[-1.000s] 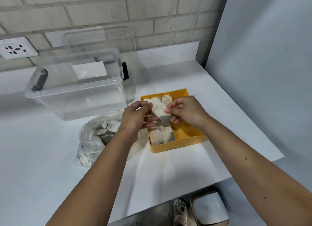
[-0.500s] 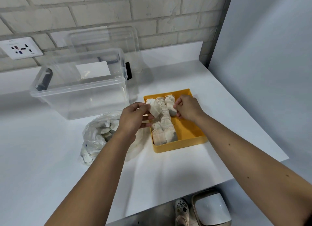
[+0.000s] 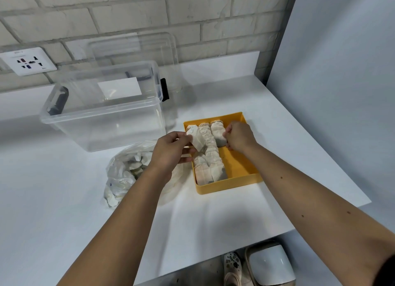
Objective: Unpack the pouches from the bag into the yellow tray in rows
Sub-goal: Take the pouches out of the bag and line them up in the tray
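Note:
A yellow tray (image 3: 241,182) sits on the white table, with several pale pouches (image 3: 210,155) lined up in rows along its left side. My left hand (image 3: 171,149) pinches one pouch (image 3: 197,139) tilted over the tray's left edge. My right hand (image 3: 239,136) has curled fingers pinching a pouch (image 3: 219,134) at the far end of the third row. A clear plastic bag (image 3: 126,172) with more pouches lies left of the tray, partly under my left forearm.
A clear plastic storage box (image 3: 102,112) stands at the back left, its lid (image 3: 139,48) leaning on the brick wall. A wall socket (image 3: 28,61) is at the far left. A grey panel (image 3: 342,72) borders the table's right side. Shoes and a white bin (image 3: 269,264) show below the front edge.
Both hands held one pouch above the tray. My right hand then moved to the tray's far end and set a pouch in the third row; my left hand still holds its pouch.

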A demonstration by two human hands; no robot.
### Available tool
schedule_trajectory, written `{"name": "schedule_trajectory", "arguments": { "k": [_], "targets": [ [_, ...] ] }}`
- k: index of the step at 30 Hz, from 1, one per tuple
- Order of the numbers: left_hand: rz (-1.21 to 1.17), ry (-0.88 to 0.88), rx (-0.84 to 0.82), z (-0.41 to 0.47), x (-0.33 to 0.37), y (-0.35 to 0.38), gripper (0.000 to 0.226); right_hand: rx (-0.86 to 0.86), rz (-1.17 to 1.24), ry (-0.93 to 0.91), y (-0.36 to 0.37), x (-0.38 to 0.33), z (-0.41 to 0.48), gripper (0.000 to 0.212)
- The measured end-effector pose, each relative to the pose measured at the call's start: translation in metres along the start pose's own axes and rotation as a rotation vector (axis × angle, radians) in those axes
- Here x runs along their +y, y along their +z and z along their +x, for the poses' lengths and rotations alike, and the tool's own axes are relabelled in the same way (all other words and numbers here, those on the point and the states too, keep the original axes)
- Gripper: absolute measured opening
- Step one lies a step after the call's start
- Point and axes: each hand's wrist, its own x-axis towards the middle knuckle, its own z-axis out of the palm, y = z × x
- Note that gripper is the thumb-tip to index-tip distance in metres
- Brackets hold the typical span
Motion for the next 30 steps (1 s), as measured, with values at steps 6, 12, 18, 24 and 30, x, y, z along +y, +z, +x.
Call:
{"name": "schedule_trajectory", "arguments": {
  "k": [6, 12, 18, 24, 30],
  "targets": [
    [0.052, 0.029, -0.031, 0.002, 0.000, 0.002, 0.016, 0.068, 0.164, -0.153, -0.030, -0.015, -0.025, 0.021],
    [0.134, 0.081, -0.089, 0.000, 0.001, 0.013, 0.019, -0.354, 0.354, -0.231, -0.052, -0.027, -0.043, 0.032],
    [0.108, 0.095, -0.079, -0.003, 0.003, 0.012, 0.014, -0.146, 0.288, -0.240, -0.058, -0.021, -0.037, 0.010],
    [0.065, 0.090, -0.040, -0.006, 0.001, 0.001, 0.009, -0.091, 0.079, -0.130, -0.045, -0.006, -0.026, 0.009],
    [0.087, 0.073, -0.025, -0.006, -0.002, -0.005, 0.009, -0.139, 0.158, -0.008, -0.022, -0.004, -0.016, 0.007]
  ]
}}
